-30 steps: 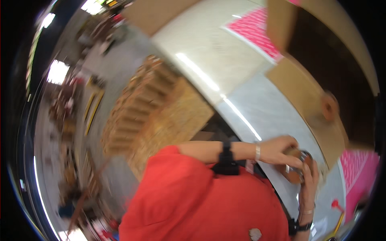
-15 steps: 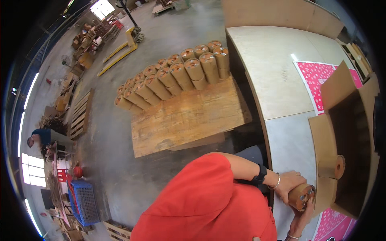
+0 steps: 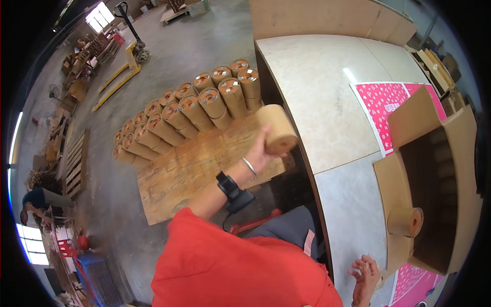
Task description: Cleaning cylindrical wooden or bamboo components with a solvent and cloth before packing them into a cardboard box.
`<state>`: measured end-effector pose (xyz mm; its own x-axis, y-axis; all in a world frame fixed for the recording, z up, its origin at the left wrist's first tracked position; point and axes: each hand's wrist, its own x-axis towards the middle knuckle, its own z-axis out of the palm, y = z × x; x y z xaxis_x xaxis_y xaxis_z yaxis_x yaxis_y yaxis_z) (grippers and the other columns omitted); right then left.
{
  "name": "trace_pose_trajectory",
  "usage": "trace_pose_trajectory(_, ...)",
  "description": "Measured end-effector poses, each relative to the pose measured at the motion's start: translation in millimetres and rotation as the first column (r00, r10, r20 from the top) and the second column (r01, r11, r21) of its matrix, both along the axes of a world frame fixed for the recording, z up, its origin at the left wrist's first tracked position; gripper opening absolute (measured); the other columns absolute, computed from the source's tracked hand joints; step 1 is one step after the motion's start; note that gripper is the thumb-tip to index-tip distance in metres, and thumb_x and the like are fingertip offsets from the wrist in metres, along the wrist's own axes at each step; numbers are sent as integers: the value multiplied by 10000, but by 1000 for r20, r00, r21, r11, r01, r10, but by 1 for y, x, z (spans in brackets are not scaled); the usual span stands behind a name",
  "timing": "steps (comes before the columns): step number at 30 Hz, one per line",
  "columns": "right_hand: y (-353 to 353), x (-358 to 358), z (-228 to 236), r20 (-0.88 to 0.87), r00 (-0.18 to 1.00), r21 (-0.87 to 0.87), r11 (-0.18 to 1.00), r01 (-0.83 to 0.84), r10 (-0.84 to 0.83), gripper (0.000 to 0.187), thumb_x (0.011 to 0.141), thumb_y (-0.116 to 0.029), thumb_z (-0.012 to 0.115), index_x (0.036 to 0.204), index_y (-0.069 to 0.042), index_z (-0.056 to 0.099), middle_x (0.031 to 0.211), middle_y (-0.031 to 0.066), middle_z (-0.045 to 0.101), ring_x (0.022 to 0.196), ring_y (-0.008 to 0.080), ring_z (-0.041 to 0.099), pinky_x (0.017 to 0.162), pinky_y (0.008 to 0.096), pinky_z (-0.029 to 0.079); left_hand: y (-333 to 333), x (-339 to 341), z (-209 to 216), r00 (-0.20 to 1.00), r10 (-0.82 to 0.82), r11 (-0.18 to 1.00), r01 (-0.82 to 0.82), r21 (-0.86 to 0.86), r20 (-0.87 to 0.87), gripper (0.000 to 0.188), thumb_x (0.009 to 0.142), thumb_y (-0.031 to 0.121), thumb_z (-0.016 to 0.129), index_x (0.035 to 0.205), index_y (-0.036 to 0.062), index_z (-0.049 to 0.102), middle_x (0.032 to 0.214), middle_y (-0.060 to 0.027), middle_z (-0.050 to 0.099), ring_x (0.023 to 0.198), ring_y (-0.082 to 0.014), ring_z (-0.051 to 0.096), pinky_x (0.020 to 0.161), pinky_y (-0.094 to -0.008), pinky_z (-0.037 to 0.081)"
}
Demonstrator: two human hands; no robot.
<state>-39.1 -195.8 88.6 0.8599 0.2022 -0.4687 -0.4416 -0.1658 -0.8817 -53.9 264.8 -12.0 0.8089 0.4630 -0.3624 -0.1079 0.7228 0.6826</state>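
A brown cylindrical roll [image 3: 276, 128] is in the grip of my left hand [image 3: 262, 152], its fingers wrapped round the lower side. It is held up between the wooden board and the table edge, one end with a small centre hole facing down. My right hand [image 3: 365, 276] is over the near part of the pale table, fingers apart and slightly curled, holding nothing I can see. It is nearest the open cardboard carton [image 3: 386, 189]. A similar brown roll [image 3: 401, 223] lies on its side at the carton's flap. Similar shapes inside the carton are partly in shadow.
Several upright brown rolls [image 3: 209, 105] stand in rows on the wooden board [image 3: 184, 174], left of the pale table [image 3: 327, 97]. Pink-and-white printed sheets [image 3: 376, 110] lie on the table. Farther off are a yellow pallet jack [image 3: 117, 77], a blue crate [image 3: 97, 279] and another person [image 3: 43, 202].
My left hand has swung left with the brown roll, away from the table by the carton. My right hand has let go of the roll and stayed near the table. The view has shifted.
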Motion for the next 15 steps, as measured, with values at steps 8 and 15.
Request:
trace_pose_trajectory(8, 0, 1, 12, -136, 990, -265, 961, -75, 40, 357, 908, -192, 586, 1193, 18, 541, 1075, 135, 601, 968, 245, 606, 785, 340, 512, 105, 46, -118, 949, -2, 967, -79, -244, -315, 820, 761, 737, 488, 1296, 117, 456, 1262, -145, 492, 1112, -286, 530, 852, -488, 506)
trace_pose_trajectory(15, 13, 10, 24, -178, 984, -346, 936, -59, -3, 350, 911, -194, 583, 1182, 23, 548, 1099, 153, 601, 976, 252, 607, 785, 348, 524, 136, 82, -166, 914, 258, 876, -357, -323, -313, 931, 745, 727, 520, 1318, 1, 413, 1204, -225, 489, 933, -366, 597, 665, -340, 598)
